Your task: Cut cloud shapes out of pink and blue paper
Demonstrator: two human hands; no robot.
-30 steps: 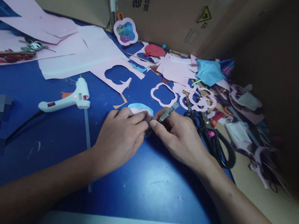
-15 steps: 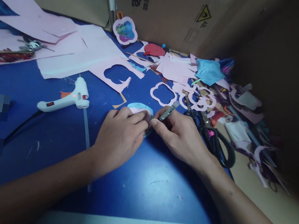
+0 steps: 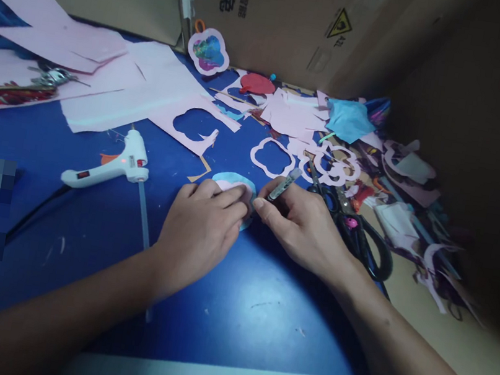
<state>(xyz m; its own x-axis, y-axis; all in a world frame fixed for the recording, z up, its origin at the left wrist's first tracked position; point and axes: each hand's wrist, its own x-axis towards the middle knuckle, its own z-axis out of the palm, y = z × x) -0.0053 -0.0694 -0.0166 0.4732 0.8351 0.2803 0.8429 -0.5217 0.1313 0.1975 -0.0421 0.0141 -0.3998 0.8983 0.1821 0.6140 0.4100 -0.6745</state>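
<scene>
Near the middle of the blue table, my left hand (image 3: 200,224) presses down a pink paper cutout (image 3: 246,190) that lies on a light blue piece (image 3: 232,177). Its fingers are bent over both layers and hide much of them. My right hand (image 3: 301,223) pinches a pen (image 3: 284,184) with a clear barrel, tilted up and to the right. The pen's tip, at the right edge of the pieces, is hidden behind the fingers. Black-handled scissors (image 3: 370,246) lie just beyond my right wrist.
A white glue gun (image 3: 109,173) with a glue stick in it lies left. Large pink sheets (image 3: 138,83) spread behind. Flower-shaped paper frames (image 3: 273,158), scraps and a light blue piece of fabric (image 3: 349,119) crowd the back right. Cardboard (image 3: 284,23) walls the back.
My right hand and the pen have shifted very slightly along the edge of the pieces. My left hand stays in place.
</scene>
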